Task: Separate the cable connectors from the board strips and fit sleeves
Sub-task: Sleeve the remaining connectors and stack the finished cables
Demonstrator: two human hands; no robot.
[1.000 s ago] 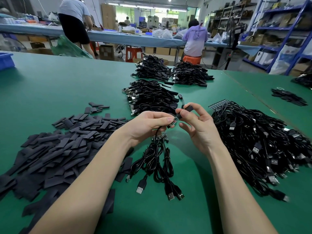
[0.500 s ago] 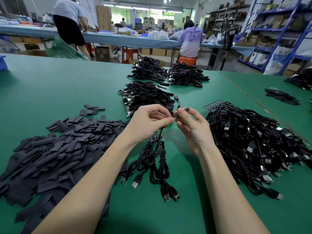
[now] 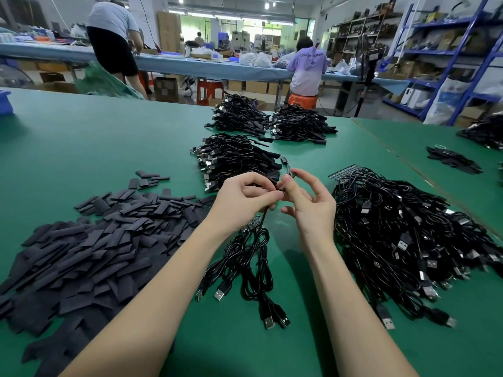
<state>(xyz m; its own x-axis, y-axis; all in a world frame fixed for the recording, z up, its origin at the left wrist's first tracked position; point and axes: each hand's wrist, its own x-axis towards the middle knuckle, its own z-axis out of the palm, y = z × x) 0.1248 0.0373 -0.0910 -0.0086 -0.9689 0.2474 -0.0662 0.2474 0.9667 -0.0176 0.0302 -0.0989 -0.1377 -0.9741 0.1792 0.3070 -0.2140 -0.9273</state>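
Green worktable (image 3: 81,137), left hand (image 3: 242,197) and right hand (image 3: 313,205) raised together, both pinching one black cable (image 3: 261,221).

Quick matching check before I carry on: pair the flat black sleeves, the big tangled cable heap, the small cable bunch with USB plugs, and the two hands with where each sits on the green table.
Things:
1. flat black sleeves
2. big tangled cable heap
3. small cable bunch with USB plugs
4. left hand and right hand

Places:
A. centre, fingertips meeting on one cable end
B. spread over the table's left side
C. right of the right forearm
D. between the two forearms

Pairs: 1-B, 2-C, 3-D, 4-A
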